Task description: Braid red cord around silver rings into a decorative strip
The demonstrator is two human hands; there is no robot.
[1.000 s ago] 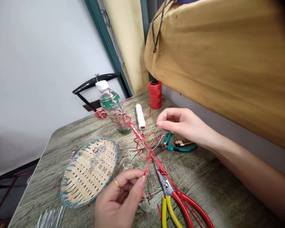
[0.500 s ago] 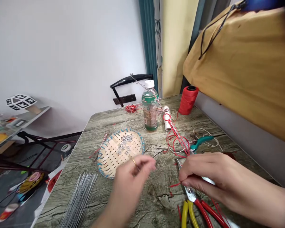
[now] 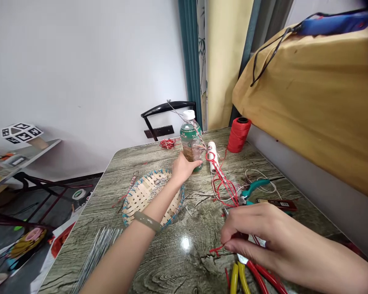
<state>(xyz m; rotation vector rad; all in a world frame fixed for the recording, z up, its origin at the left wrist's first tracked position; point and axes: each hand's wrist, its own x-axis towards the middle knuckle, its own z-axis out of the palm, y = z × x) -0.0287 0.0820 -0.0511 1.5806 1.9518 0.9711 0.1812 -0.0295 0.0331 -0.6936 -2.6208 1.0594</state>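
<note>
My left hand (image 3: pixel 183 166) reaches forward over the basket, its thumb across the lower front of a plastic bottle (image 3: pixel 187 136) and its other fingers hidden behind it. The bottle stands upright with a white cap and green label. At the lower right, my right hand (image 3: pixel 248 232) is closed in a pinch on a thin red cord (image 3: pixel 216 250), whose short end sticks out to the left. Beneath this hand lie pliers with red handles (image 3: pixel 257 277) and a tool with yellow handles (image 3: pixel 239 277); their heads are mostly covered. Red knotted cord (image 3: pixel 222 179) runs from near the bottle towards this hand.
A shallow woven basket (image 3: pixel 135 204) holds small metal pieces. Thin metal rods (image 3: pixel 95 253) lie at the front left. A red thread spool (image 3: pixel 239 134), a white thread roll (image 3: pixel 212 157), green-handled pliers (image 3: pixel 254 185) and a red thread tangle (image 3: pixel 167 143) are on the table.
My left hand has moved forward from beside the basket to the bottle and taken hold of it. My right hand keeps its pinch on the red cord. The view has shifted slightly.
</note>
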